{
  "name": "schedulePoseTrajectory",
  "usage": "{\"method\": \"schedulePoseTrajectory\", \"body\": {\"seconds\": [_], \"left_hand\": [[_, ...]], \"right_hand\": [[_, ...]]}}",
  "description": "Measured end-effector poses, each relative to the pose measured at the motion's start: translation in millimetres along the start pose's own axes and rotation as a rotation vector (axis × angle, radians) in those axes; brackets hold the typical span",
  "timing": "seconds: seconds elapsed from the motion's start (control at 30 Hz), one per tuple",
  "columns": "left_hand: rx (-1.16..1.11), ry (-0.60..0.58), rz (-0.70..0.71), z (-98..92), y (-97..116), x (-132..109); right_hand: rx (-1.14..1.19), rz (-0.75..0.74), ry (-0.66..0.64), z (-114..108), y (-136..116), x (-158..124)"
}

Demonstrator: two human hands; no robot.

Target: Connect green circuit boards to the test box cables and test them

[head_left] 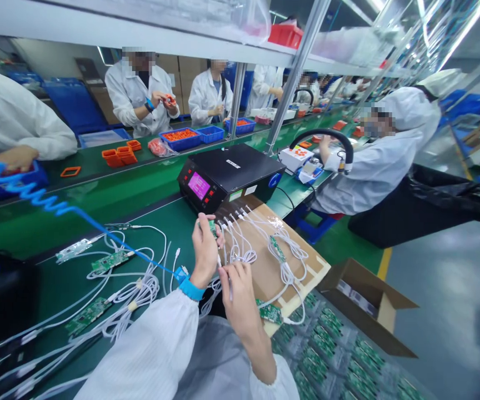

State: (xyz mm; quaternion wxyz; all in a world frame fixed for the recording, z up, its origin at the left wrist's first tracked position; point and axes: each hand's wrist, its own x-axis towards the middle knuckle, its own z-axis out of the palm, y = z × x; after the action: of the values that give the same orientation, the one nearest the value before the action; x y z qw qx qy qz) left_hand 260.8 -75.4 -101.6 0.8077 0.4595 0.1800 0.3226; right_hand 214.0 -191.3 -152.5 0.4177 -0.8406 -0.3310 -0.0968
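My left hand (205,253) is closed around a small green circuit board (212,227), most of it covered by my fingers. Just below, my right hand (239,291) pinches a white cable plug (219,260) close to the board's lower end; whether it sits in the socket cannot be made out. A blue wrist strap (190,289) with a coiled cord is on my left wrist. More boards with white cables lie about: one green board (110,261) and another green board (88,315) to the left, and a green board (269,311) by my right forearm.
A black tester (227,172) with a lit pink screen stands ahead, white cables running from it over a cardboard sheet (313,265). Trays of green boards (327,339) lie lower right beside an open carton (369,305). A co-worker (390,144) sits at right; others work across the green conveyor line.
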Motion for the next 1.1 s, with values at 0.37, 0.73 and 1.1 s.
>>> {"method": "schedulePoseTrajectory", "body": {"seconds": [0.37,0.73,1.1], "left_hand": [[-0.127,0.180,-0.030,-3.7,14.4,12.9],[0.044,-0.050,-0.198,-8.1,51.4,-2.3],[0.311,-0.356,-0.415,-13.5,48.2,-18.8]], "right_hand": [[-0.057,-0.037,-0.069,-12.3,-10.8,0.8],[0.007,0.059,-0.224,0.5,-6.8,9.1],[-0.228,-0.033,-0.487,-91.8,64.6,-41.9]]}}
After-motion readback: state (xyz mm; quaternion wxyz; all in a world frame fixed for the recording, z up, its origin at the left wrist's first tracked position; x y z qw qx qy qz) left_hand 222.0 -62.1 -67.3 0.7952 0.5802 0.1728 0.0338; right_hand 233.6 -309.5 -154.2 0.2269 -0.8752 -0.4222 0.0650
